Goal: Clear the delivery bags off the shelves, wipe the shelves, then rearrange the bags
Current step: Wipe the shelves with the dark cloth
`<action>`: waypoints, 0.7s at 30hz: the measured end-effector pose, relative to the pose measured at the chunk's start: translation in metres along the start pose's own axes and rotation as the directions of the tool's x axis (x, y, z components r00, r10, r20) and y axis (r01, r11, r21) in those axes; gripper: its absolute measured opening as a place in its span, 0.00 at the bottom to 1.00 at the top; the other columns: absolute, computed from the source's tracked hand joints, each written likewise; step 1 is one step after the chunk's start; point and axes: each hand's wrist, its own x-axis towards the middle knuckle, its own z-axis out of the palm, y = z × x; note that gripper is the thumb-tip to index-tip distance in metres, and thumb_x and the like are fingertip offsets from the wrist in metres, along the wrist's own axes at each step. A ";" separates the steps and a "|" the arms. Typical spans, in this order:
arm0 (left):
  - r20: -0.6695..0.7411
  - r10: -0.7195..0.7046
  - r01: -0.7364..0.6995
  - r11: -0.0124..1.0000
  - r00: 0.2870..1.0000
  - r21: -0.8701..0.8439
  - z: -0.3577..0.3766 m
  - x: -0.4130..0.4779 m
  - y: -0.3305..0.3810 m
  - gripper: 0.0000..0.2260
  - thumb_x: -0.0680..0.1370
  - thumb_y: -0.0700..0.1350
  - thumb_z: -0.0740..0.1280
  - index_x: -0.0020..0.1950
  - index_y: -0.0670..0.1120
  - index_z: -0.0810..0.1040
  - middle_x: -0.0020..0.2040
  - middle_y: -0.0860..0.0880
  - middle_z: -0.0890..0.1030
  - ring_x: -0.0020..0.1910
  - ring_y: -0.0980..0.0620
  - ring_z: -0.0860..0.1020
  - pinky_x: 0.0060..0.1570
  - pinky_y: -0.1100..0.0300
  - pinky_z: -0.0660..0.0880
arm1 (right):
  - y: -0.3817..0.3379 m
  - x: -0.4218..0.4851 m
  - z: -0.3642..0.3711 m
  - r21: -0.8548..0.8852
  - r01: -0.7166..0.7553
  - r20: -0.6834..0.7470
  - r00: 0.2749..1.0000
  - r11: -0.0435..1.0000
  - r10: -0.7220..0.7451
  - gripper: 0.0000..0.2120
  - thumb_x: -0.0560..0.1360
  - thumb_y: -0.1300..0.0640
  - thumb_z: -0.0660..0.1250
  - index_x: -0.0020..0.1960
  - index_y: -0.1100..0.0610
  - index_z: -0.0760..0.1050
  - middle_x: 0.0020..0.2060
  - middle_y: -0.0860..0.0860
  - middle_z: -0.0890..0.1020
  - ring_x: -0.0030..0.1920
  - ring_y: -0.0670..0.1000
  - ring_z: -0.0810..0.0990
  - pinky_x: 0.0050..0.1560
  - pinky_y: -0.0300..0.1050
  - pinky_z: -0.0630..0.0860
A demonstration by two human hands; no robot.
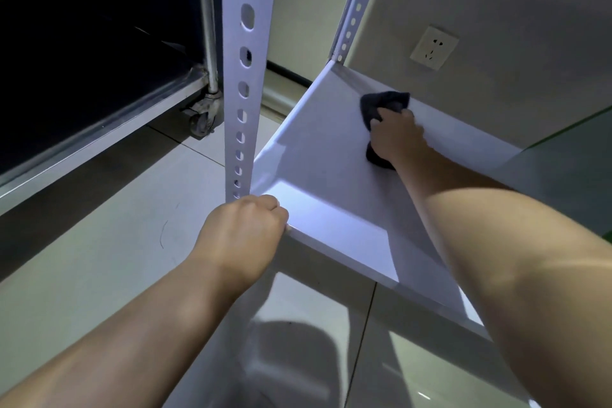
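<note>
- Gripping the front left corner of the white shelf (331, 175), your left hand (246, 228) has its fingers (266, 203) curled tight over the shelf's edge, right at the foot of the perforated front post (243, 76).
- Your right hand (395, 134) reaches across to the back of the shelf. Its fingers are bunched round a dark grey cloth (384, 103) and press it down on the shelf top.
- The cloth lies near the shelf's back edge, close to the wall. One crumpled part sticks out past your fingers toward the rear post (359, 0), and another shows under your wrist.
- That rear post rises from the shelf's back left corner, against the wall.
- A white wall socket (433, 48) sits on the wall above the shelf's back edge, beyond the cloth.
- To the left of the shelf stands a metal cart (99, 129), with its castor wheel (203, 113) on the floor just beside the front post.
- Glossy pale floor tiles (82, 258) spread out to the left of the shelf and below it, and they catch the light under its front edge.
</note>
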 end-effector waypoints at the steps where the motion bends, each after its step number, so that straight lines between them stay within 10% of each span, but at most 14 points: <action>1: -0.002 0.003 -0.003 1.000 1.000 0.000 0.000 0.000 -0.001 0.07 0.79 0.44 0.57 0.50 0.52 0.74 0.49 0.53 0.74 0.49 0.51 0.75 0.35 0.61 0.62 | -0.014 0.001 0.004 0.021 0.078 -0.014 0.997 0.997 -0.078 0.19 0.78 0.50 0.52 0.68 0.47 0.66 0.69 0.55 0.63 0.67 0.62 0.63 0.63 0.57 0.63; 8: 0.006 -0.015 0.015 1.000 1.000 -0.008 -0.005 0.000 0.001 0.07 0.80 0.44 0.56 0.48 0.53 0.72 0.47 0.53 0.73 0.47 0.50 0.74 0.34 0.59 0.60 | -0.057 -0.035 0.017 0.165 0.526 -0.021 0.848 0.835 -0.530 0.17 0.77 0.50 0.58 0.64 0.40 0.72 0.64 0.51 0.70 0.63 0.58 0.68 0.63 0.53 0.66; 15: -0.025 -0.015 0.015 1.000 1.000 -0.011 -0.004 -0.001 0.002 0.07 0.79 0.42 0.57 0.47 0.52 0.73 0.43 0.52 0.70 0.46 0.50 0.75 0.33 0.60 0.59 | -0.009 -0.023 0.005 0.053 0.100 -0.091 0.991 0.994 -0.095 0.18 0.79 0.51 0.54 0.68 0.44 0.66 0.68 0.55 0.64 0.63 0.62 0.66 0.60 0.53 0.65; 21: -0.004 -0.032 0.032 0.998 0.999 0.055 -0.004 -0.002 0.007 0.09 0.81 0.44 0.55 0.50 0.50 0.74 0.48 0.52 0.74 0.48 0.50 0.76 0.36 0.60 0.62 | -0.025 -0.084 0.013 0.083 0.288 -0.086 0.956 0.954 -0.281 0.17 0.78 0.50 0.56 0.67 0.43 0.68 0.65 0.53 0.67 0.59 0.61 0.68 0.59 0.53 0.68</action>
